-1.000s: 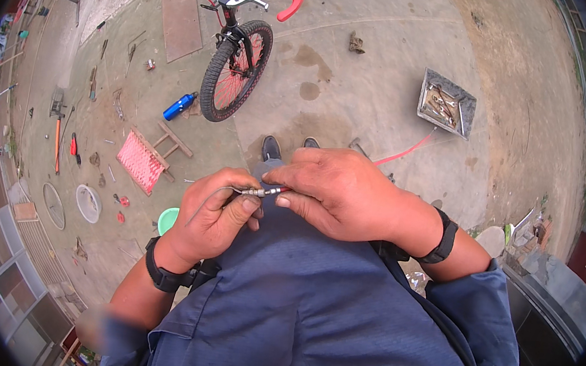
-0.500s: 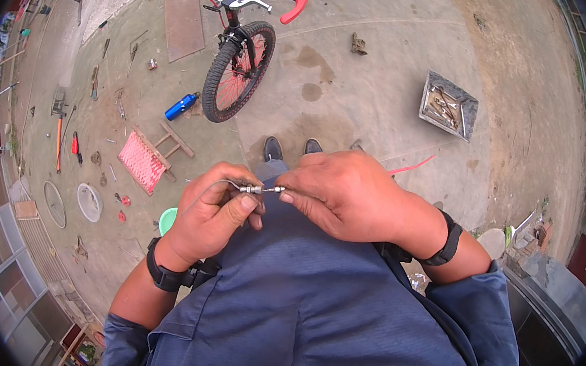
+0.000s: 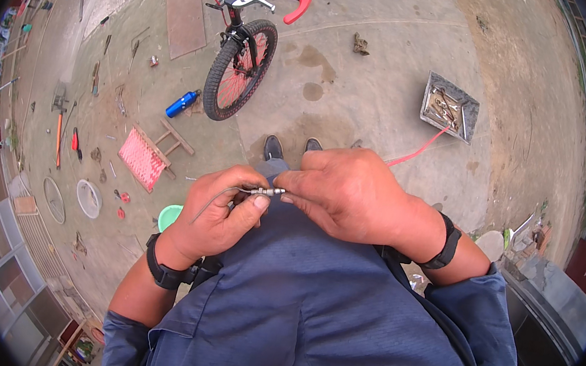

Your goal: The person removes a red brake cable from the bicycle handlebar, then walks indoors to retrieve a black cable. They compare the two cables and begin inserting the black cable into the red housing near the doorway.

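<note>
In front of my waist, my left hand (image 3: 214, 209) is closed, thumb and fingers pinching a small silvery metal fitting (image 3: 261, 192). A thin grey cable (image 3: 213, 201) curves from the fitting back across that hand. My right hand (image 3: 353, 196) is closed, thumb and forefinger pinching a small bright metal end piece (image 3: 280, 192) in line with the fitting. The two metal parts now meet or nearly meet. Whether they are joined is too small to tell. A red cord (image 3: 415, 153) shows beyond my right hand and runs to the tool tray; its near end is hidden.
Ahead stands a bicycle (image 3: 238, 61) with a blue bottle (image 3: 183, 104) beside its wheel. A grey tray (image 3: 468, 115) of wrenches sits to the right. A red-and-white woven stool (image 3: 142, 159), a green basin (image 3: 169, 217), a hammer (image 3: 59, 138) and scattered tools lie left.
The small metal end piece in my right hand and the fitting in my left have come together, closing the gap. The red cord now stretches farther, up to the tray.
</note>
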`<state>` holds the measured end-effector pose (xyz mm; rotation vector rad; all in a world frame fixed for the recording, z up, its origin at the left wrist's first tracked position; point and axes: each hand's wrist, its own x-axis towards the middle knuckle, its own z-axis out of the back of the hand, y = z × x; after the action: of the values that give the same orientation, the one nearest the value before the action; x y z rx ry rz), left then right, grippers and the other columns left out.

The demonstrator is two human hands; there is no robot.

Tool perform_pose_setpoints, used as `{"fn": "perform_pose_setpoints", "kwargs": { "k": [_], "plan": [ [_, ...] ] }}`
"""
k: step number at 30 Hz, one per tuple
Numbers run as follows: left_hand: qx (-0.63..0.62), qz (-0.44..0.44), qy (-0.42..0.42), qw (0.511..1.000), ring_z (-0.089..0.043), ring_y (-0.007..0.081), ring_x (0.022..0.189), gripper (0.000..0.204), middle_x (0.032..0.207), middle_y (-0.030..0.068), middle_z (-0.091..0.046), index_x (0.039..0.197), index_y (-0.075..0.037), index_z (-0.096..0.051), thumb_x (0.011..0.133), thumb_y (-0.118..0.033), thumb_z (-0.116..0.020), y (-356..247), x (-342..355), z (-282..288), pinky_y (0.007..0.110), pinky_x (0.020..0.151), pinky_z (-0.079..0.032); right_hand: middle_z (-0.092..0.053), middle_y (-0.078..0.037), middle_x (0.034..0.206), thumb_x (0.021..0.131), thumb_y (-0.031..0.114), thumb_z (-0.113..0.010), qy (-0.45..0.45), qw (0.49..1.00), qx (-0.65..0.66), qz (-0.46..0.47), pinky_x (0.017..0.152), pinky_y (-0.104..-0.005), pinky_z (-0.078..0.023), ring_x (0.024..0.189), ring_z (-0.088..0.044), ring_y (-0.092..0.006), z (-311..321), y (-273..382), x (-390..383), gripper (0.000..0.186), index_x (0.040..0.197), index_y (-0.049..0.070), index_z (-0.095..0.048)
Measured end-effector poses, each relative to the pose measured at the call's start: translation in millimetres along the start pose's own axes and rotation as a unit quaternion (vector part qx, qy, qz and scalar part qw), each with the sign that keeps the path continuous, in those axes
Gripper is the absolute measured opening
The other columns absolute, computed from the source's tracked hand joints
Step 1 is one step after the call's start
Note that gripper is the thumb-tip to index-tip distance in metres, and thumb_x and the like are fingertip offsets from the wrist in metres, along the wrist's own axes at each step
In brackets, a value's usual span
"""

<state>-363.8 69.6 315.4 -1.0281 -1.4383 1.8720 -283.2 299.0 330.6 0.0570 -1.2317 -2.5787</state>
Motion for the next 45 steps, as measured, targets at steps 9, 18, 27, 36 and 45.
{"fn": "perform_pose_setpoints", "kwargs": {
  "k": [9, 18, 27, 36, 45],
  "plan": [
    [0.109, -0.091, 0.018, 0.990, -0.060, 0.0252, 0.060, 0.009, 0.074, 0.0106, -0.060, 0.094, 0.001, -0.059, 0.093, -0.006, -0.064, -1.2, 4.0, 2.6, 0.034, 0.054, -0.046, -0.053, -0.005, 0.068, 0.078, 0.013, -0.075, -0.028, 0.998, -0.006, 0.048, 0.050, -0.0406, -0.045, 0.061, -0.059, -0.0273, -10.5, -4.0, 0.4, 0.020, 0.095, 0.008, -0.067],
    [0.142, -0.118, 0.009, 0.983, -0.060, 0.0280, 0.060, 0.009, 0.075, 0.0115, -0.061, 0.090, 0.001, -0.059, 0.091, -0.005, -0.065, -2.4, 3.5, 1.4, 0.036, 0.054, -0.046, -0.054, -0.008, 0.069, 0.078, 0.010, -0.074, -0.021, 0.997, 0.044, 0.059, 0.051, -0.0416, -0.045, 0.062, -0.060, -0.0298, -15.8, -7.5, 1.8, 0.019, 0.094, 0.005, -0.066],
    [0.168, -0.149, -0.008, 0.974, -0.059, 0.0287, 0.059, 0.010, 0.074, 0.0117, -0.060, 0.089, 0.000, -0.059, 0.090, -0.005, -0.067, -1.8, 8.3, -0.3, 0.036, 0.052, -0.045, -0.055, -0.008, 0.070, 0.079, 0.010, -0.074, -0.010, 0.997, 0.050, 0.057, 0.052, -0.0416, -0.046, 0.063, -0.061, -0.0302, -16.9, -11.9, 3.1, 0.018, 0.095, 0.005, -0.066],
    [0.141, -0.119, -0.015, 0.983, -0.057, 0.0247, 0.056, 0.011, 0.069, 0.0092, -0.057, 0.092, 0.000, -0.058, 0.093, -0.009, -0.065, 4.8, 7.1, 0.0, 0.034, 0.050, -0.042, -0.056, -0.007, 0.074, 0.082, 0.014, -0.071, -0.007, 0.998, 0.015, 0.055, 0.054, -0.0415, -0.048, 0.067, -0.062, -0.0290, -14.7, -16.2, 4.0, 0.016, 0.096, 0.009, -0.066],
    [0.110, -0.064, 0.009, 0.992, -0.056, 0.0123, 0.053, 0.027, 0.069, 0.0053, -0.055, 0.093, -0.002, -0.057, 0.104, -0.026, -0.051, 6.8, 1.0, 0.5, 0.026, 0.049, -0.043, -0.054, -0.008, 0.072, 0.087, 0.018, -0.064, -0.012, 0.998, 0.019, 0.057, 0.056, -0.0430, -0.049, 0.066, -0.061, -0.0295, -20.3, -17.4, 1.6, 0.010, 0.086, 0.008, -0.062]
  ]
}}
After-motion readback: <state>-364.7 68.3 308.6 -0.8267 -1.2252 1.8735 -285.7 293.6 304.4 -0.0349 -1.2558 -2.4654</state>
